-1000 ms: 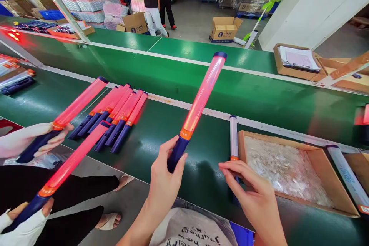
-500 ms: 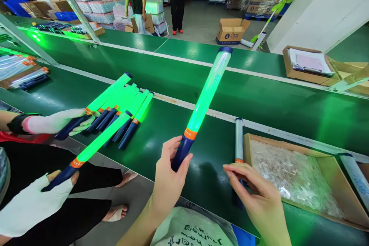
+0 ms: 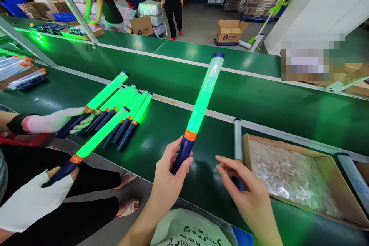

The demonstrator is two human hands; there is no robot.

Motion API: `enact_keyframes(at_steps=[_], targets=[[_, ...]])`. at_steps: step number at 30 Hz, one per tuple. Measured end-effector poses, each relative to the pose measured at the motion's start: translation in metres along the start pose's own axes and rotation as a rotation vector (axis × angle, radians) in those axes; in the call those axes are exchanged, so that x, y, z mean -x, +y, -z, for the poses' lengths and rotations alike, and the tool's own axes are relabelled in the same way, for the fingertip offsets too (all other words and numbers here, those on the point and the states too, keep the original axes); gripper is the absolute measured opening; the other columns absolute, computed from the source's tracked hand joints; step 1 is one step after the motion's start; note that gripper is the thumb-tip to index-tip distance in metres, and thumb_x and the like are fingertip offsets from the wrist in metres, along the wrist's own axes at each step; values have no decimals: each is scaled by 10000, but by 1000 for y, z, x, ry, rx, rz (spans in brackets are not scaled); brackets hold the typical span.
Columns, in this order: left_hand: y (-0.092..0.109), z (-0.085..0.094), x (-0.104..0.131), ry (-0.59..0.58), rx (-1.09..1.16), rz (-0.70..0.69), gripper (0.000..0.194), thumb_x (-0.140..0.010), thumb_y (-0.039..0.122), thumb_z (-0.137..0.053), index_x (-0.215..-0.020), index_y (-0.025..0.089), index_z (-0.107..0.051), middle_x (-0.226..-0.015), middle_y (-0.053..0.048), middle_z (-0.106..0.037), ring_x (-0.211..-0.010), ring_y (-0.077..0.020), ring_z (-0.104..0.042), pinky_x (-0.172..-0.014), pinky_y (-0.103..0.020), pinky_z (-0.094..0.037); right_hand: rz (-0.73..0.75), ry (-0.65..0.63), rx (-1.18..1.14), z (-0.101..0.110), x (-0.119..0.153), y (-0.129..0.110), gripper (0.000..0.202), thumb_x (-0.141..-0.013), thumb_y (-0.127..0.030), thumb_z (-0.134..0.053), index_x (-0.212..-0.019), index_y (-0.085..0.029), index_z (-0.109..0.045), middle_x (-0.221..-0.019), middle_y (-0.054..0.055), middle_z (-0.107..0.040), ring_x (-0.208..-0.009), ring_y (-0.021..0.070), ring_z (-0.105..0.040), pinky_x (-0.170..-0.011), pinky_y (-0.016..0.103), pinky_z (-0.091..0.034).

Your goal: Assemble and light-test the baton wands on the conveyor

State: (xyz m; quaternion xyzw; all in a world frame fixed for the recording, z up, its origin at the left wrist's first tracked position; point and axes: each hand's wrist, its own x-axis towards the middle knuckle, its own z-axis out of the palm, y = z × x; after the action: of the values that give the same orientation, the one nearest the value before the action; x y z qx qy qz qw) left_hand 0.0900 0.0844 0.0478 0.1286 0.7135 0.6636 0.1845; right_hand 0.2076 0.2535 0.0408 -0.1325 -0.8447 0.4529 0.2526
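Green glowing stick mid-frame, leaning right, in your left hand; fingers wrap dark handle. Looks light, stiff; smooth clear tube may slip or crack, so handle is best hold. Right hand, right of middle: thumb and fingertip close; can't tell if they pinch anything. Unlit stick behind it, then cardboard box, lower right.

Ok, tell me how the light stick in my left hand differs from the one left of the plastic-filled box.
The held light stick glows green; the resting light stick shows no glow. The held one is raised in your left hand; the resting one lies on the green table, partly hidden behind your right hand. Both have an orange band and a dark blue handle.
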Motion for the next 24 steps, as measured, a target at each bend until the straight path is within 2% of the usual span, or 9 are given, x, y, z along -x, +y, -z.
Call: enact_keyframes(at_steps=[3,5,8,10,13,17,20,24], targets=[[1,-1,0,-32,56,17,503,-1012,410,-713,-1486,290,-597,-1091,-47,-759,-707,-85,-630,-597,-186,-556,216,-80,156,-9,-8,-1,574,-1074,-107,-529,-1616,-294,-492,-987,32,-666,-861,113,-640,-819,241,-571],[2,-1,0,-48,72,24,516,-1009,407,-717,-1495,276,-607,-1001,-34,-743,-689,-87,-613,-589,-184,-552,317,-144,229,-17,-12,-3,669,-1077,-66,-470,-1699,-285,-358,-1027,59,-661,-920,136,-644,-832,270,-577],[2,1,1,-45,74,12,518,-1009,415,-717,-1496,261,-629,-814,8,-671,-653,-89,-584,-579,-177,-543,395,-159,285,-27,-14,-6,682,-1078,-56,-446,-1713,-274,-324,-1056,78,-661,-925,148,-646,-798,274,-588],[1,3,1,-31,76,10,522,-1009,419,-718,-1500,264,-635,-793,13,-657,-645,-85,-578,-571,-170,-538,429,-137,327,-30,-15,-9,671,-1081,-65,-451,-1709,-271,-335,-1038,72,-663,-891,143,-648,-754,257,-588],[0,5,0,-14,83,12,545,-1000,420,-729,-1511,254,-635,-803,7,-663,-643,-87,-585,-557,-169,-539,465,-131,393,-32,-16,-12,677,-1073,-65,-456,-1712,-253,-334,-1010,65,-663,-852,140,-655,-689,236,-580],[1,8,-2,-4,74,11,573,-986,436,-746,-1511,231,-640,-808,-5,-688,-619,-87,-586,-548,-174,-544,478,-136,434,-29,-20,-17,698,-1058,-43,-453,-1715,-240,-321,-985,56,-651,-830,145,-647,-682,245,-582],[1,9,-3,-3,29,-5,573,-975,441,-759,-1503,249,-646,-930,-36,-752,-643,-90,-607,-562,-183,-554,456,-129,468,-22,-32,-24,694,-1077,-69,-435,-1729,-249,-277,-940,42,-630,-812,149,-631,-678,255,-563],[-1,11,-2,9,-60,-42,549,-978,440,-745,-1488,262,-653,-1089,-70,-792,-736,-135,-679,-600,-228,-591,368,-17,556,-11,-55,-32,696,-1102,-125,-388,-1755,-270,-193,-839,20,-571,-730,160,-575,-669,282,-520]])
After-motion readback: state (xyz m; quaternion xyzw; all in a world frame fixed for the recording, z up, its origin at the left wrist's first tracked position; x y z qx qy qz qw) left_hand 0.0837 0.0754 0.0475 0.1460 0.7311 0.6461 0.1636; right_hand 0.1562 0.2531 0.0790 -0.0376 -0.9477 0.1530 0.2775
